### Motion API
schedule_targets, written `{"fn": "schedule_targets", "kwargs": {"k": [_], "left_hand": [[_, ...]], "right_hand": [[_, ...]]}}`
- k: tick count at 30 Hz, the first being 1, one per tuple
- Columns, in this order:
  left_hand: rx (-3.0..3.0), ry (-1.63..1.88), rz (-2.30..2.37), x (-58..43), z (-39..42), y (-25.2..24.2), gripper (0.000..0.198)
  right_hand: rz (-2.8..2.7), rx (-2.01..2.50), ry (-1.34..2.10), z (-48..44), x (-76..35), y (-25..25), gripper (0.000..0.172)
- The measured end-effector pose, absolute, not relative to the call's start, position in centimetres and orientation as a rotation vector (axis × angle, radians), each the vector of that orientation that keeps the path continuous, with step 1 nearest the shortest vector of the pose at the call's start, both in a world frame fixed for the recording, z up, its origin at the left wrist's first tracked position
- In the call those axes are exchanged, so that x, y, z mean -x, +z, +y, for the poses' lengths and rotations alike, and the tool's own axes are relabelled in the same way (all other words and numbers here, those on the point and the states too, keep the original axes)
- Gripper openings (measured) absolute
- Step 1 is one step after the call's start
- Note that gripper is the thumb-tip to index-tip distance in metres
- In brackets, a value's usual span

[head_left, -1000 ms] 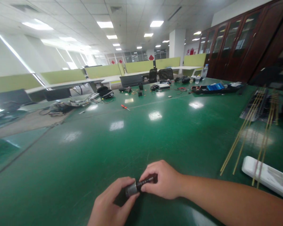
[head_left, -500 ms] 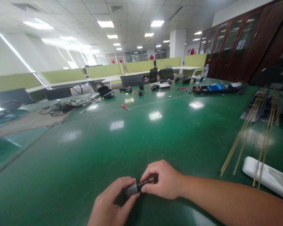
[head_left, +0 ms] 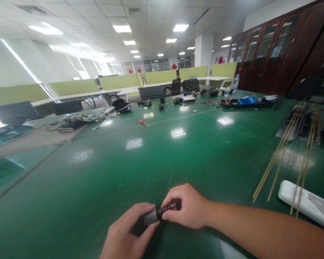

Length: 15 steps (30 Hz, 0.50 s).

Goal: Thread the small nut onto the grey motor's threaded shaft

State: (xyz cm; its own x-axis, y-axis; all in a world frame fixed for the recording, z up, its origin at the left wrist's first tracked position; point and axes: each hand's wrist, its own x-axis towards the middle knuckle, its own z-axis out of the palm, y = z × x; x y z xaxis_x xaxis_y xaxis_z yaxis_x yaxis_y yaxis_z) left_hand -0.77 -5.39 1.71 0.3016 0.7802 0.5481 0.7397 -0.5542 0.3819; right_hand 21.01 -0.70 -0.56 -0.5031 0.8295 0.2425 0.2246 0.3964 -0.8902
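Grey cylinder (head_left: 150, 217) sits in the fingers of your left hand (head_left: 123, 235); your right hand (head_left: 189, 211) pinches its shaft (head_left: 167, 208), perhaps threaded. A crooked twist may jam it or drop it.

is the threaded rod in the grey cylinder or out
In: the threaded rod meets the end of the grey cylinder; depth cannot tell.

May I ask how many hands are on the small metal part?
2. The left hand grips the grey end of the metal part; the right hand pinches its dark ribbed shaft. No other hands show.
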Motion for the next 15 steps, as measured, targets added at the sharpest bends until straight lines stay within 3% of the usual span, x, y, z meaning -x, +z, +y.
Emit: {"fn": "schedule_targets", "kwargs": {"k": [15], "left_hand": [[-2.5, 1.111, 1.477, 0.93, -5.25, 1.58, 0.017]], "right_hand": [[-1.922, 0.934, 1.136, -0.74, -20.93, -0.55, 0.014]]}}
